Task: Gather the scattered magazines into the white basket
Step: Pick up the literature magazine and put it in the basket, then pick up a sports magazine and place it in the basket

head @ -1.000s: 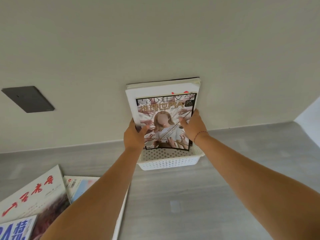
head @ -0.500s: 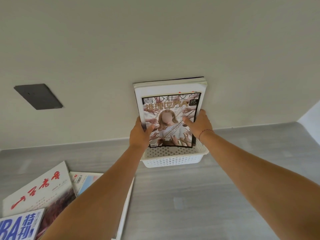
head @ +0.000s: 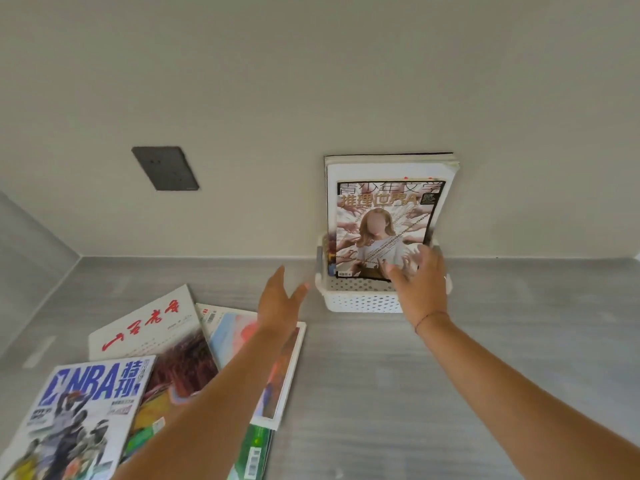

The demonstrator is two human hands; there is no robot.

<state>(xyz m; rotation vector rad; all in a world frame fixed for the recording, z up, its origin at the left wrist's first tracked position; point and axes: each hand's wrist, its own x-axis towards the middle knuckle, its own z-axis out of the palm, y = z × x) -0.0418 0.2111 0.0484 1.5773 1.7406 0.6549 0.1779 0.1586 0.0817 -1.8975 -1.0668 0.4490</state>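
Observation:
The white basket (head: 360,299) stands against the wall at the back of the grey counter. Several magazines stand upright in it, the front one (head: 384,226) showing a long-haired figure among reaching hands. My right hand (head: 420,285) hovers open just in front of the basket's right half, fingers spread, holding nothing. To the left of the basket, my left hand (head: 278,299) is open and empty above the counter. Loose magazines lie at the lower left: an NBA issue (head: 76,414), a white one with red characters (head: 149,327), a pastel-covered one (head: 277,372) and a green one (head: 254,455).
A dark wall plate (head: 165,168) sits on the wall at the left. The grey counter (head: 398,393) meets a side wall at the far left, and a pale corner shows at the far right edge.
Both hands have let go of the front magazine, which now stands in the basket. The left hand has pulled back to the left. The view has swung left, showing more loose magazines.

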